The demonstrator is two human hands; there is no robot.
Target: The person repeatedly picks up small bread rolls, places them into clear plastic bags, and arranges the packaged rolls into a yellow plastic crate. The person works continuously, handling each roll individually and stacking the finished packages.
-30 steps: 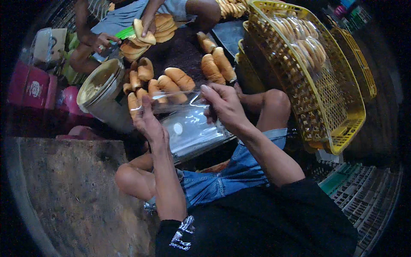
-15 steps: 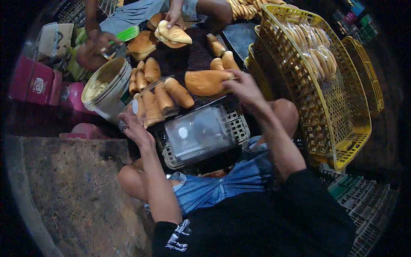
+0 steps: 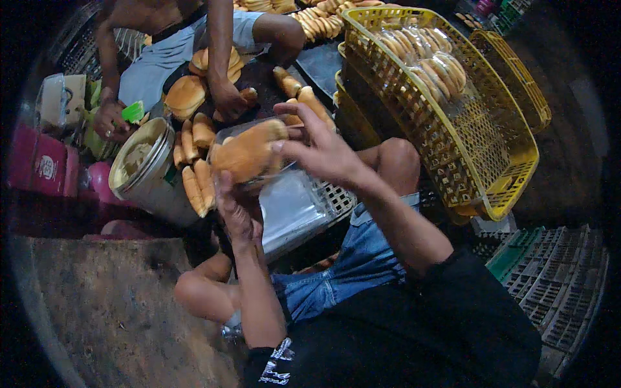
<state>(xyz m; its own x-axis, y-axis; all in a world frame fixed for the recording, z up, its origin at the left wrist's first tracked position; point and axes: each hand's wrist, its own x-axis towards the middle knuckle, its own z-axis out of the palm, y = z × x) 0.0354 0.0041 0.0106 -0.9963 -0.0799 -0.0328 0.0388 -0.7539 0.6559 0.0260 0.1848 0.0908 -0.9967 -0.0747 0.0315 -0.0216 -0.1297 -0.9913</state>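
Right hand and left hand each clamped on a clear bag enclosing a bread roll between them.

Top: black short-sleeved shirt, white graphic print at left sleeve edge.
Bottoms: blue denim shorts, faded.
Forearms, hands: bare, nothing worn.

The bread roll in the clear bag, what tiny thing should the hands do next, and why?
Probably push the bread roll a bit deeper into the clear bag. The right hand is at the bag's open end with its fingers on the roll, and the left hand holds the bag from below. The roll seems only partly inside, though the plastic is hard to read.
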